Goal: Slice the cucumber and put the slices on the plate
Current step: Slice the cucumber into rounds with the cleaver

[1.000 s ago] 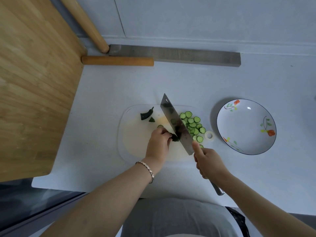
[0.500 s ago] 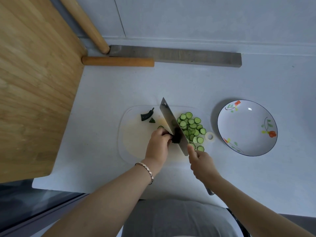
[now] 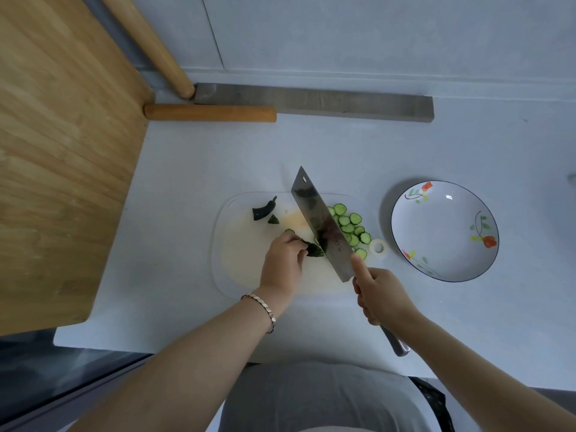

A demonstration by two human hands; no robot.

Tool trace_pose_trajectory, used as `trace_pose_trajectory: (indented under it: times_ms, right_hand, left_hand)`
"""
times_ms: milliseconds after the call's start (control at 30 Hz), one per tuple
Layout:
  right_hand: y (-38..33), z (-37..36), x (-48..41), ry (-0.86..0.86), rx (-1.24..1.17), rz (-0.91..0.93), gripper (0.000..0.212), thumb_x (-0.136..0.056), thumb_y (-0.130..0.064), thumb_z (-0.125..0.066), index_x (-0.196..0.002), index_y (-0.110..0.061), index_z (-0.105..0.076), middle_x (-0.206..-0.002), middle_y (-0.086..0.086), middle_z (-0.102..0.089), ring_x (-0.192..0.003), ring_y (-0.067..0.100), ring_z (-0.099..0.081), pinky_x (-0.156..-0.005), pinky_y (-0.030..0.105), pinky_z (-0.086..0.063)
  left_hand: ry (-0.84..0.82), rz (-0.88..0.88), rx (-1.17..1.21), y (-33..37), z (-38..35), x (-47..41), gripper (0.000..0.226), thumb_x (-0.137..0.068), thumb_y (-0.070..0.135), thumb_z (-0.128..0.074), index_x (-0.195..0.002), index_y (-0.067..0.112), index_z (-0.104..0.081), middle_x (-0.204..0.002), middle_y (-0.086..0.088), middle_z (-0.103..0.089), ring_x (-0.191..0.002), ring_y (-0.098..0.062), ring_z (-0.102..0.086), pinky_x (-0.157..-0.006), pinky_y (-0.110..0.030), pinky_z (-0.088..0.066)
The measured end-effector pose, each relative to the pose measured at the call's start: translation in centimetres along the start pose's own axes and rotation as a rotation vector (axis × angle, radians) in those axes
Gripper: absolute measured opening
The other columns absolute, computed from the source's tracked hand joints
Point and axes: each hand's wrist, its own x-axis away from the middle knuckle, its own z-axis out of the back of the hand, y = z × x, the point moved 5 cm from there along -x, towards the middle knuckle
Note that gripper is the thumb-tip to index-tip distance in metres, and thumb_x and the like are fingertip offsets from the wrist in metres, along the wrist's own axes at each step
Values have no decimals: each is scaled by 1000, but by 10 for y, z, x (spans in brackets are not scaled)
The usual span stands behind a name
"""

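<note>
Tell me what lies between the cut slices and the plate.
In the head view, only a small white ring at the board edge, then bare counter, separate slices from plate.

A white countertop (image 3: 311,151) is running back to a pale wall (image 3: 374,32) under soft, even light. A bamboo panel (image 3: 62,151) is filling the left side. A slanting wooden rod (image 3: 149,42) is leaning at its far corner, and a second wooden rod (image 3: 208,113) is lying flat beside a grey slab (image 3: 343,104) at the wall's foot. A dark surface (image 3: 46,375) is showing below the counter's edge at lower left.
</note>
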Motion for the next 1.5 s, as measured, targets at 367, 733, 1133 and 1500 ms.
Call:
trace_pose_trajectory:
  times_ms: [367,733,1133,1500]
  right_hand:
    - [8,-9,-11,-10,169,50,56,-91,-57,-35,-63,-9,-39,-47,3,-39,-43,19,-35,-46,24,-33]
    - [11,-11,-10,6,-70,-13,53,-91,-56,-41,-60,-13,-34,-47,0,-32,-38,15,-26,-40,19,-25]
    - [5,-9,-6,27,145,108,55,-88,-60,-38,-67,-9,-39,-56,8,-35,-54,22,-32,-57,31,-31]
    - [12,-23,-17,39,89,56,54,-88,-59,-38,-62,-12,-33,-54,5,-33,-49,20,-30,-53,29,-31]
  left_hand:
    - [-32,-10,-23,-3,-5,2,6,-76,-10,-64,-74,-6,-69,-83,-18,-64,-76,-34,-60,-65,-27,-46]
    - [-9,139,169,-10,-1,3,13,-80,-6,-64,-92,-5,-68,-97,-15,-60,-86,-30,-62,-84,-37,-54]
    - [-14,91,105,-4,-1,1,13,-78,-6,-65,-90,-6,-70,-93,-18,-63,-85,-33,-62,-78,-39,-55]
    - [-6,94,92,-7,1,2,12,-82,-6,-60,-89,-4,-70,-95,-14,-63,-84,-25,-59,-73,-17,-43]
